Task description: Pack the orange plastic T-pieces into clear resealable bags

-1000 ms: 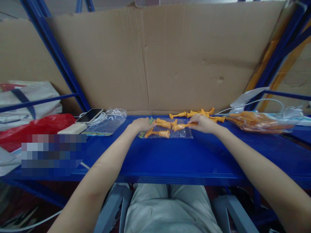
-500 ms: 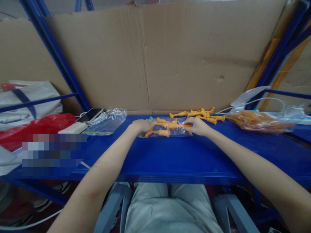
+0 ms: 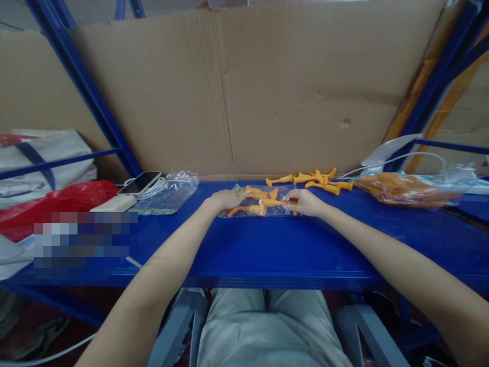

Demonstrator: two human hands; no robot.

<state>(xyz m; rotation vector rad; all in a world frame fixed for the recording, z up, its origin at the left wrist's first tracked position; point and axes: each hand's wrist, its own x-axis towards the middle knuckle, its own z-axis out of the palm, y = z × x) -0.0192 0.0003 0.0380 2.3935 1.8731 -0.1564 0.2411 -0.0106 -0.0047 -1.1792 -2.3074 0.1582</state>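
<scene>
A clear plastic bag (image 3: 281, 210) lies flat on the blue table, with several orange plastic leg-shaped pieces (image 3: 255, 209) inside. My left hand (image 3: 226, 200) grips the bag's left end, where a green printed strip shows. At the right end, the fingers of my right hand (image 3: 307, 202) are closed around the end of one orange leg-shaped piece (image 3: 275, 203), which lies lengthwise in the bag. Whether those fingers also pinch the film I cannot tell. Loose orange pieces (image 3: 323, 179) lie in a pile just behind my right hand.
At the right rests a larger clear bag of orange pieces (image 3: 397, 191). Left of my hands are a flat clear bag (image 3: 170, 196), a phone (image 3: 140, 183), a white cable and a white block (image 3: 113, 204). Behind stands a cardboard wall (image 3: 282, 102) between blue posts.
My right hand has shifted slightly left and toward me, and the orange piece in it sits a little farther into the bag. The pieces inside have moved a little.
</scene>
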